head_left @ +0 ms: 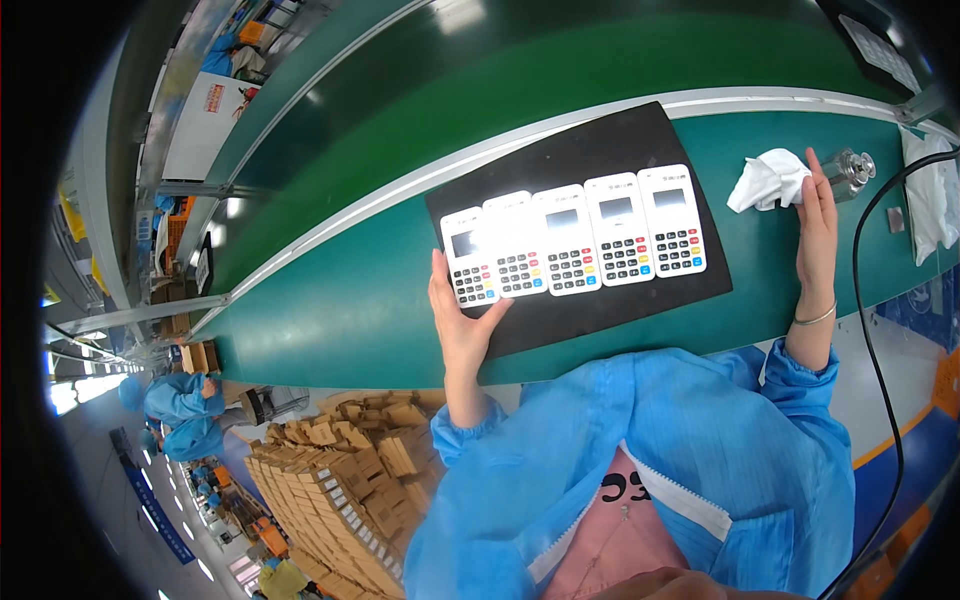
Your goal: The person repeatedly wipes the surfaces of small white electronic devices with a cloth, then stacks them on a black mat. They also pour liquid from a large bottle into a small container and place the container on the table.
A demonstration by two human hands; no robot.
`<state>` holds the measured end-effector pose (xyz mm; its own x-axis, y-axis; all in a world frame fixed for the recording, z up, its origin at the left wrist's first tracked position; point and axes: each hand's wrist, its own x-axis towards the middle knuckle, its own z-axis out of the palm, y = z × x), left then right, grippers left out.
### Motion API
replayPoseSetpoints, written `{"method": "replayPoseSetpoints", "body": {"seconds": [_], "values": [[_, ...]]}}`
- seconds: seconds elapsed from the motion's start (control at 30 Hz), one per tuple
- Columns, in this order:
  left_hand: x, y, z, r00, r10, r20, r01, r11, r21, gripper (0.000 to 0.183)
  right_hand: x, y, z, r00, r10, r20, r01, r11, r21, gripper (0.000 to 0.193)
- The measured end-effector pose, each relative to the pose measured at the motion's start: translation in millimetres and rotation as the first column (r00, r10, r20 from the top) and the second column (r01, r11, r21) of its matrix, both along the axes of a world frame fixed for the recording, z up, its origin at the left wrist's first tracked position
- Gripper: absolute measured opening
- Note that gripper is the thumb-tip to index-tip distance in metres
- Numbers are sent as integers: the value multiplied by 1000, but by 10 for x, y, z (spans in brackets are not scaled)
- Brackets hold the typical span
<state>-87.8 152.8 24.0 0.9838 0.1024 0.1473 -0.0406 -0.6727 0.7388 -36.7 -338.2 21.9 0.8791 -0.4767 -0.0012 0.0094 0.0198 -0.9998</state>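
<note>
Five white handheld payment terminals with dark screens and colored keys stand side by side in a slanting row on a black mat. My left hand is around the lower left corner of the leftmost payment terminal, fingers along its side and thumb at its bottom edge. Off to the right, my right hand has a crumpled white cloth at its fingers, the index finger pointing up. Just beyond those fingers is a clear glass bottle with a metal top. The far-right payment terminal is untouched.
The green bench top has a pale raised rail along its back. A black cable hangs down at the right, near white plastic bags. Many cardboard boxes are stacked below at the left; people in blue are farther off.
</note>
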Motion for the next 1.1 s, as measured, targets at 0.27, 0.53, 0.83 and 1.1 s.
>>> {"method": "replayPoseSetpoints", "body": {"seconds": [0.27, 0.53, 0.83, 1.1], "values": [[19, -8, 9, 1000, -12, 25, 11, 1000, 29, 117, -33, -399, -319, 927, -307, 216, 368, 854, -367, 42], [7, -22, 28, 1000, -11, 28, 11, 1000, 9, 117, -137, -520, -227, 967, -64, 246, -21, 944, 330, 47], [-9, -15, 29, 992, -18, 124, 16, 1000, 21, 118, -51, -630, -372, 971, -174, 166, 96, 912, 399, 36], [-17, -4, 11, 992, -29, 120, 24, 999, 42, 121, -52, -532, -298, 987, -129, 98, 78, 910, 407, 33]]}}
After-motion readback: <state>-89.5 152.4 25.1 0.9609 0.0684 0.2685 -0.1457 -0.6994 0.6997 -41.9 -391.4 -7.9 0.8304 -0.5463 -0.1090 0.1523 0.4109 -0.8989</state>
